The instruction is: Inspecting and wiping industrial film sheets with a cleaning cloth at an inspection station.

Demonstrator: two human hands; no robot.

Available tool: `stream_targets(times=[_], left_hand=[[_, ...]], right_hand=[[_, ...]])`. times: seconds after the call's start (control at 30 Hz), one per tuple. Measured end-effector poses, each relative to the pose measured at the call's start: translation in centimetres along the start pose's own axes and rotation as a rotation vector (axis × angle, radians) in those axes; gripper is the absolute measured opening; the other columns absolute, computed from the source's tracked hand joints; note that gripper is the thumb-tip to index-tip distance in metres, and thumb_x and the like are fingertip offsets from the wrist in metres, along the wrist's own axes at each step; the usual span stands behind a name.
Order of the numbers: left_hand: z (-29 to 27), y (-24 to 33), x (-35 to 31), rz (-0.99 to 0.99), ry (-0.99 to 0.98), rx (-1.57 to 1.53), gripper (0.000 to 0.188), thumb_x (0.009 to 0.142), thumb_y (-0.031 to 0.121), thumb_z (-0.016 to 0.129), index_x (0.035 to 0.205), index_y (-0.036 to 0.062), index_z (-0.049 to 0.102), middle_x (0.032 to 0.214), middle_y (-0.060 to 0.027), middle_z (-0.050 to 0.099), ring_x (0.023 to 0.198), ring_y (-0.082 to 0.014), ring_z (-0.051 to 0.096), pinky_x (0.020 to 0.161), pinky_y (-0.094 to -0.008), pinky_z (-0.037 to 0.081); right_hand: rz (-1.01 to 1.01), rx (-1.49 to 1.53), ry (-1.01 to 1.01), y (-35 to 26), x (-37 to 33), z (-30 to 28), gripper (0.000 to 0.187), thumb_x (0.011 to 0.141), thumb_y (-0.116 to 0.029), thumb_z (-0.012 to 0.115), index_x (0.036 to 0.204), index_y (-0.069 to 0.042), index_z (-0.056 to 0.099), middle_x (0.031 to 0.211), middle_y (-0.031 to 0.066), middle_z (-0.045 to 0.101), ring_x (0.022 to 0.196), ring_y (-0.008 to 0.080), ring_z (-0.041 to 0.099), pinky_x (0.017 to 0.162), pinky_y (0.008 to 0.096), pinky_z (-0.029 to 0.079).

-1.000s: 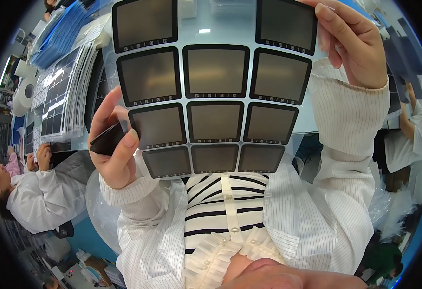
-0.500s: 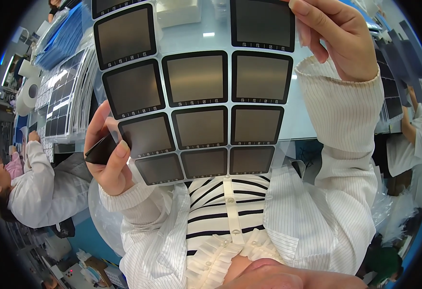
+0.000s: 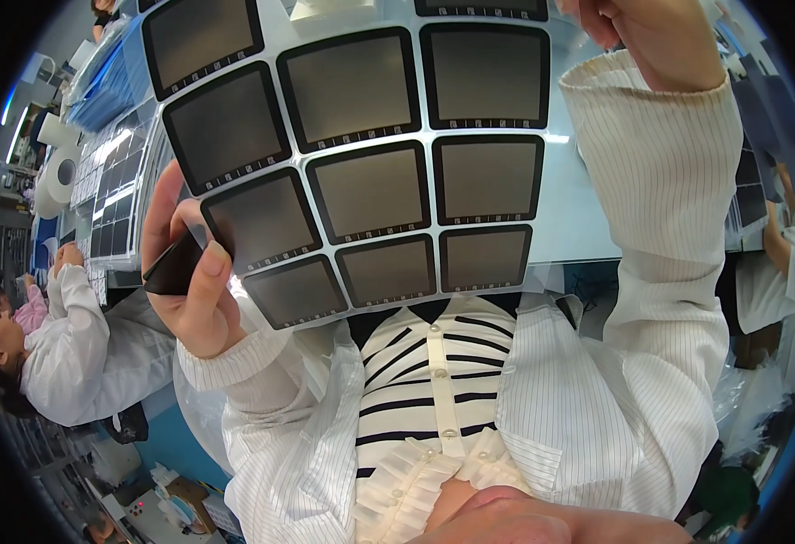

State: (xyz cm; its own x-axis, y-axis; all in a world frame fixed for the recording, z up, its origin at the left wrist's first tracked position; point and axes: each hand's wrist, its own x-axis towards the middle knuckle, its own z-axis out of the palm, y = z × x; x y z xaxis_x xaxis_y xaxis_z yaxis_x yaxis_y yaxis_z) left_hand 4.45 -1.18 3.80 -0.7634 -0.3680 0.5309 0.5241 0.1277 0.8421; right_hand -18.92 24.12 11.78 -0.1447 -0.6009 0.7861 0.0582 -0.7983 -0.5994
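A pale, translucent sheet (image 3: 299,161) carries three columns of dark, black-framed rectangular panels and hangs tilted before my chest. Its upper end runs out of the picture. My left hand (image 3: 193,281) is closed at the sheet's left edge, thumb in front. Between its fingers there is also a flat black piece (image 3: 172,265) with a pointed corner; its kind cannot be made out. Up at the sheet's right edge, my right hand (image 3: 665,41) is closed with curled fingers, and the fingertips are partly cut off by the picture's top.
Behind the sheet lies a white table (image 3: 583,222) with a clear plastic packet (image 3: 338,9). To the left are a stack of panel sheets (image 3: 123,195), blue sheets (image 3: 112,77) and a white roll (image 3: 59,172). A co-worker (image 3: 89,354) sits left; another person (image 3: 765,286) is at right.
The sheet has moved up and to the left and looks larger. Both hands went upward, my right one partly out of the picture. Another panel now shows in the middle column's former gap.
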Motion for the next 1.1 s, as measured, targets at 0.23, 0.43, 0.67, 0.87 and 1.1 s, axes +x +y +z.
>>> stream_targets(times=[0.23,0.43,0.67,0.87,1.1], left_hand=[[0.5,0.4,0.1,0.023,0.04,0.007,0.071,0.074,0.01,0.07,0.135,-0.0075,0.039,0.08,-0.003,0.059,0.071,-0.0077,0.057,0.076,-0.0185,0.043],[1.1,0.4,0.5,0.029,0.015,-0.025,0.07,0.075,0.008,0.069,0.135,-0.008,0.039,0.081,-0.0042,0.061,0.07,-0.008,0.057,0.073,-0.0193,0.045],[1.1,0.8,1.0,0.028,-0.031,-0.037,0.067,0.076,0.006,0.068,0.135,-0.0077,0.039,0.08,-0.0047,0.061,0.066,-0.0075,0.056,0.064,-0.017,0.044],[1.1,1.7,1.4,-0.006,-0.167,-0.109,0.062,0.079,0.005,0.067,0.134,-0.0069,0.04,0.075,-0.0035,0.059,0.053,-0.0042,0.047,0.05,-0.0158,0.034],[1.1,1.8,1.5,-0.027,-0.205,-0.112,0.064,0.078,0.007,0.068,0.135,-0.0067,0.04,0.075,-0.0021,0.058,0.053,-0.0031,0.047,0.049,-0.014,0.032]], right_hand=[[0.342,-0.937,0.47,-2.9,-0.7,2.4,0.021,0.094,-0.016,0.057,0.099,0.002,0.067,0.057,0.0033,0.059,0.037,0.0063,0.047,0.034,0.0182,0.034],[0.329,-0.96,0.414,-3.6,-0.8,2.4,0.022,0.094,-0.016,0.056,0.099,0.002,0.067,0.058,0.0034,0.06,0.038,0.0059,0.049,0.033,0.0169,0.035],[0.378,-1.014,0.469,-4.6,-0.2,3.0,0.023,0.094,-0.017,0.057,0.104,0.002,0.066,0.056,0.0017,0.058,0.038,0.0044,0.048,0.033,0.0161,0.034],[0.41,-1.079,0.541,-5.2,1.2,5.3,0.033,0.093,-0.016,0.058,0.121,0.001,0.056,0.055,0.0,0.055,0.037,0.0035,0.044,0.034,0.0156,0.032],[0.466,-1.13,0.575,-5.6,1.5,6.2,0.05,0.091,-0.015,0.06,0.136,-0.002,0.042,0.053,-0.0003,0.054,0.037,0.0033,0.044,0.034,0.0156,0.031]])
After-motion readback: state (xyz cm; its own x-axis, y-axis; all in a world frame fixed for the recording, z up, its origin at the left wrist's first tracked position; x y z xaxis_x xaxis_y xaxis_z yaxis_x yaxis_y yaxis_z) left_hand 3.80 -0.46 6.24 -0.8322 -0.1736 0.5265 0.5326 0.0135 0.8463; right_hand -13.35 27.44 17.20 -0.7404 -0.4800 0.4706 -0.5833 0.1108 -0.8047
